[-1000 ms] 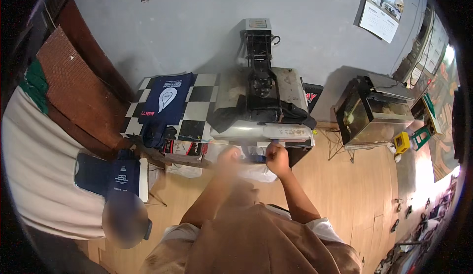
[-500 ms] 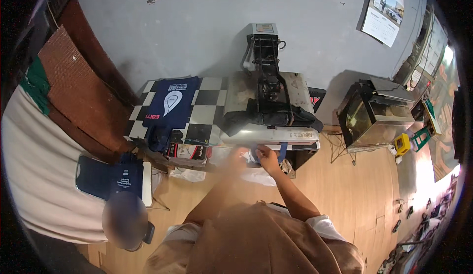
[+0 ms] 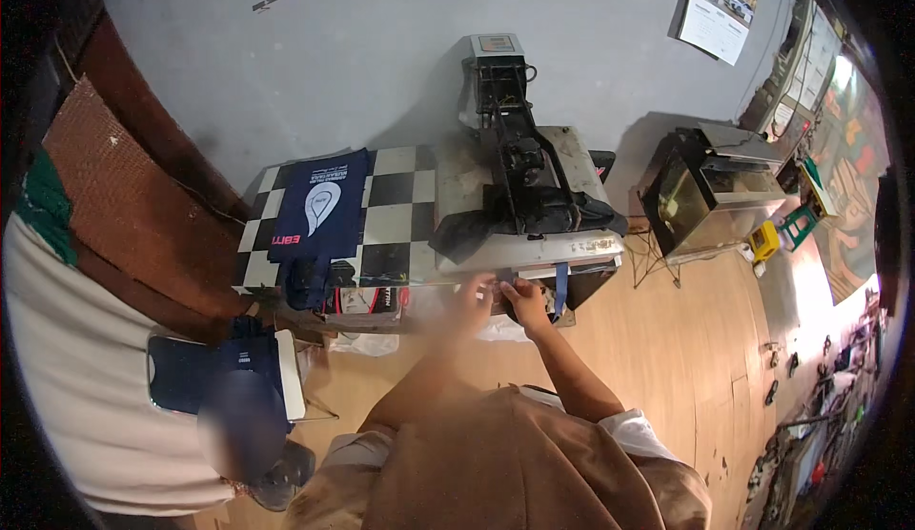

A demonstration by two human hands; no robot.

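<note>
In front of me is a heat press (image 3: 519,163) with a black arm, its lower plate (image 3: 534,249) jutting toward me. Just below the plate's front edge, my two hands are close together. My left hand (image 3: 470,303) is smeared by blur, so its fingers do not show well. Curled fingers and thumb close my right hand (image 3: 527,303) on something I cannot make out; a small dark patch shows between the hands. Right of it hangs a blue strap (image 3: 560,292) from the plate's edge. A navy printed tote bag (image 3: 324,208) lies flat on the checkered table (image 3: 400,187) at left.
At the lower left a dark chair (image 3: 176,370) carries navy fabric (image 3: 250,363), beside a person in pale cloth (image 3: 105,387). Right of the press, a glass tank (image 3: 720,201) rests on a thin-legged stand. Below the table is a shelf with items and white plastic (image 3: 367,343).
My view has shifted slightly. Both hands stay together at the press's front edge, the right one now curled more tightly. More of the blue strap shows. The person at left has moved slightly.
</note>
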